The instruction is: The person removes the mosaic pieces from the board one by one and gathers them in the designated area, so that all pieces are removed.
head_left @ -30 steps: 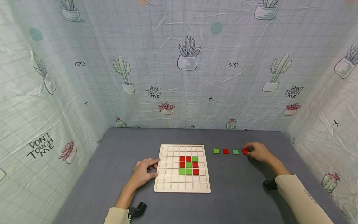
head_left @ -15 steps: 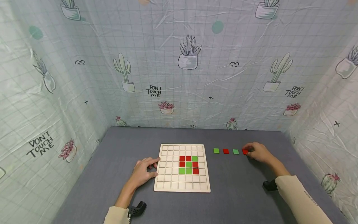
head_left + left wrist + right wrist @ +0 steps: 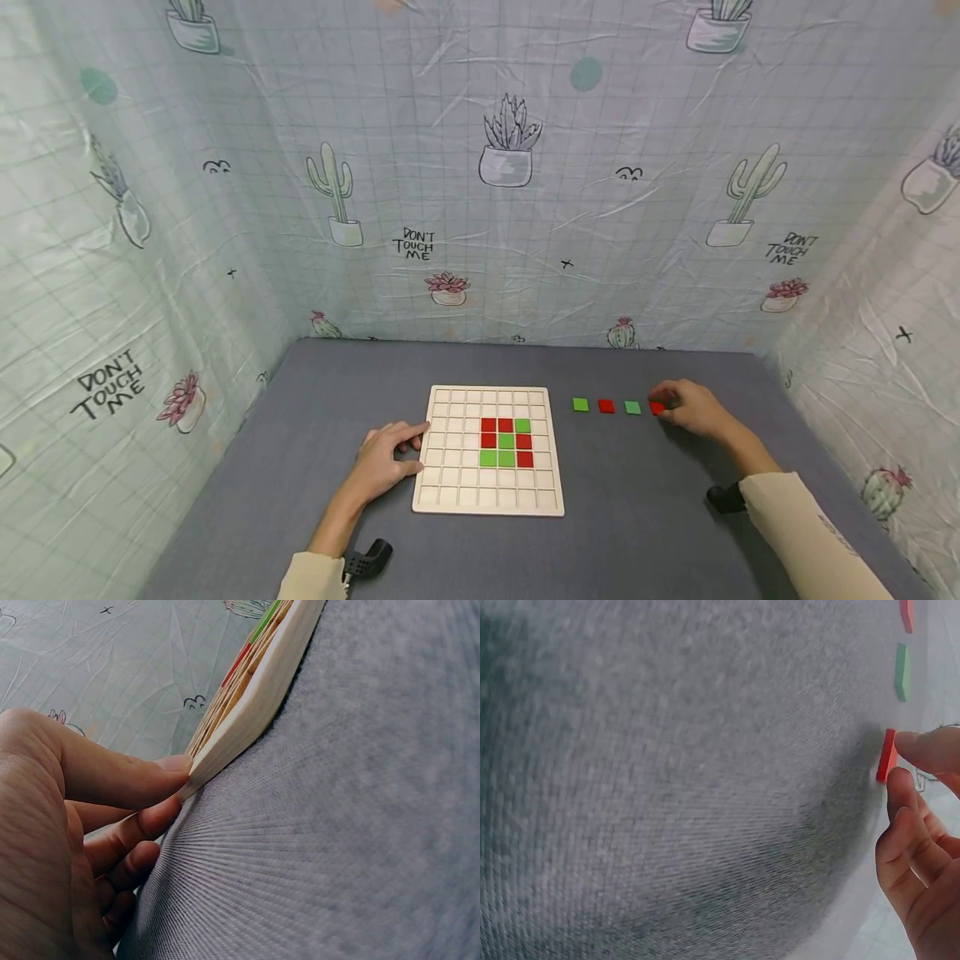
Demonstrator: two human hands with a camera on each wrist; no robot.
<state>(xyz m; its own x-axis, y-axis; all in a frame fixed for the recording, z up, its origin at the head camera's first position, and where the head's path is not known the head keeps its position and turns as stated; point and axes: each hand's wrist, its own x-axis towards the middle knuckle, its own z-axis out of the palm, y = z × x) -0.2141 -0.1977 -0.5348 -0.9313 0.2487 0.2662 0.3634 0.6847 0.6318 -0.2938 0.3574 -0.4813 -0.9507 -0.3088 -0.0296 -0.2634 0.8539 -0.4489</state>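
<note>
A pale wooden grid board (image 3: pixel 450 492) lies on the table, with red and green square tiles in a three-by-three block of its cells. My left hand (image 3: pixel 382 464) rests at the board's left side, thumb and a finger touching its edge apart from each other. In the left wrist view, the thumb (image 3: pixel 127 776) lies against the board's rim (image 3: pixel 247 716). Right of the board, my right hand (image 3: pixel 693 407) pinches a red tile (image 3: pixel 657 408) between thumb and fingers. In the right wrist view this red tile (image 3: pixel 886 756) is at table level.
Left of the pinched tile, a green tile (image 3: pixel 633 407), a red tile (image 3: pixel 606 406) and another green tile (image 3: pixel 581 405) lie in a spaced row. A cactus-print cloth (image 3: pixel 450 208) hangs behind and at both sides of the grey table (image 3: pixel 615 533).
Both hands, the board and the row of tiles stay nearly where they were. The head view has shifted very slightly.
</note>
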